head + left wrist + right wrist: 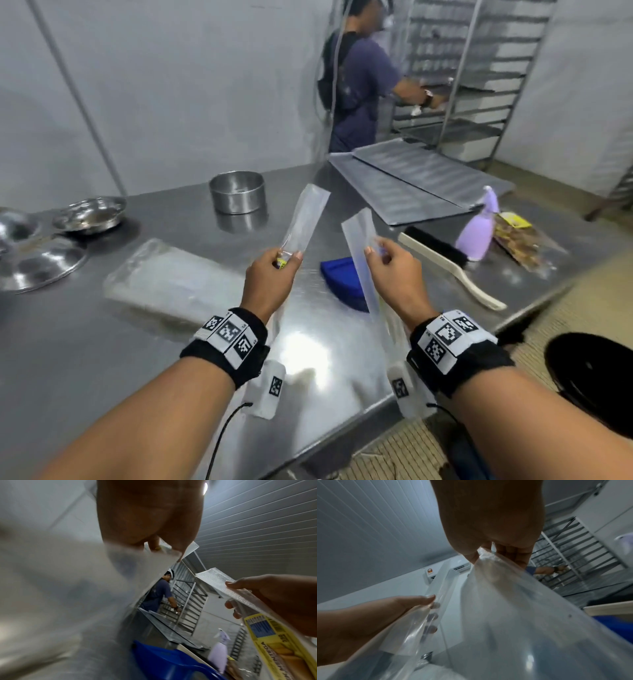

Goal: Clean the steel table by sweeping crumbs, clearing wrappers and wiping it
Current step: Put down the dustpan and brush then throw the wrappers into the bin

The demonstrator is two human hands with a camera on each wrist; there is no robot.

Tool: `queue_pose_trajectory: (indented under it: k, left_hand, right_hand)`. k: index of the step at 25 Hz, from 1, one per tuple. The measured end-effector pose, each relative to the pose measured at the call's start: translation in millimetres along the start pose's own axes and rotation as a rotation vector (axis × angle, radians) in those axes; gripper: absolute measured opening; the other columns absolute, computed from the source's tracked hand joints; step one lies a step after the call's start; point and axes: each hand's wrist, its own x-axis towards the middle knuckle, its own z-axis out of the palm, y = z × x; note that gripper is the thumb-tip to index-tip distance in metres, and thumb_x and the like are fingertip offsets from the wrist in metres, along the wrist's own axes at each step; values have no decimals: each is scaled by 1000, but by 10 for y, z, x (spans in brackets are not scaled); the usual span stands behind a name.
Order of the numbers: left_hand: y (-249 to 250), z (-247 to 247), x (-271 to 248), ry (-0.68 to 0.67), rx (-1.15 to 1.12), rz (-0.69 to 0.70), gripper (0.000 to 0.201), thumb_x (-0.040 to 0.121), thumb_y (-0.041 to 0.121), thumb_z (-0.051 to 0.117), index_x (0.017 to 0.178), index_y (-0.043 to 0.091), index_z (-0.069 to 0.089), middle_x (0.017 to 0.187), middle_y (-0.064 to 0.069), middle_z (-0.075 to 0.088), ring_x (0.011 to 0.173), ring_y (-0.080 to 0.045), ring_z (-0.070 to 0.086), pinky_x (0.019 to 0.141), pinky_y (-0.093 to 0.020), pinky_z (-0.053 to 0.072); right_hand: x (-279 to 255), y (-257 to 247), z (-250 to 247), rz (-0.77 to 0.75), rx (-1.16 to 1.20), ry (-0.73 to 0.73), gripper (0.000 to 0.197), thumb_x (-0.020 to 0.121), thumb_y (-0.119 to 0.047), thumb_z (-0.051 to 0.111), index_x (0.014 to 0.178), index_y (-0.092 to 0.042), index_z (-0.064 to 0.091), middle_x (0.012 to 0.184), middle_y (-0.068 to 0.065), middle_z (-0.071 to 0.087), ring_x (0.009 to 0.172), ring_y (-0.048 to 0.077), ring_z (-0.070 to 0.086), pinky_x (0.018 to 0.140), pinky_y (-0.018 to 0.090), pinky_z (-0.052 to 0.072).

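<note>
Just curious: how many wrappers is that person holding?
2: one wrapper in the left hand, another wrapper in the right hand. More may lie hidden.

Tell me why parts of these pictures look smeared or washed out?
Head view: a lamp's white glare on the steel table, edges bent by the wide lens. Left wrist view: the wrapper up close is a blurred sheet. Right wrist view: the other wrapper is hazy, the palm dim.

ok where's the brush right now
In the head view the brush lies on the steel table at the right, between the blue dustpan and the purple spray bottle, handle toward the table's near edge.
</note>
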Motion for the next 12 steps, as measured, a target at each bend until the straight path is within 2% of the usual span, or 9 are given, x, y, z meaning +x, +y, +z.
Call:
queue_pose_trajectory:
  k: [4, 7, 10, 12]
  left_hand:
    - [508, 838, -128, -116, -36, 84, 27, 90, 40, 64, 86, 13, 67, 83, -7, 69, 78, -23, 61, 68, -28, 45]
    - [840, 1488, -193, -215, -59, 140, 28, 89, 40, 65, 84, 12, 65, 78, -8, 67, 73, -23, 58, 67, -31, 45]
    - [1111, 2157, -226, -344, -78, 184, 28, 89, 40, 66, 84, 13, 65, 72, 0, 63, 65, -16, 54, 62, -27, 42]
    - [1252, 2547, -234, -415, -110, 213, 29, 89, 39, 66, 84, 11, 65, 72, -1, 62, 66, -17, 54, 64, -28, 42]
  right_hand:
    - [53, 439, -764, 34, -38, 130, 38, 93, -34, 56, 128, -18, 60, 104, 9, 71, 100, 26, 63, 88, 30, 45]
    - [48, 771, -1336, 85, -78, 223, 40, 94, -35, 55, 129, -18, 60, 104, 11, 70, 103, 28, 62, 88, 30, 44]
    - [54, 1125, -1851, 143, -127, 322, 38, 94, -36, 54, 128, -20, 60, 107, 8, 70, 104, 27, 61, 83, 25, 40]
    - [80, 1325, -2123, 181, -145, 370, 34, 94, -36, 53, 125, -24, 61, 105, 5, 71, 103, 25, 62, 81, 26, 41]
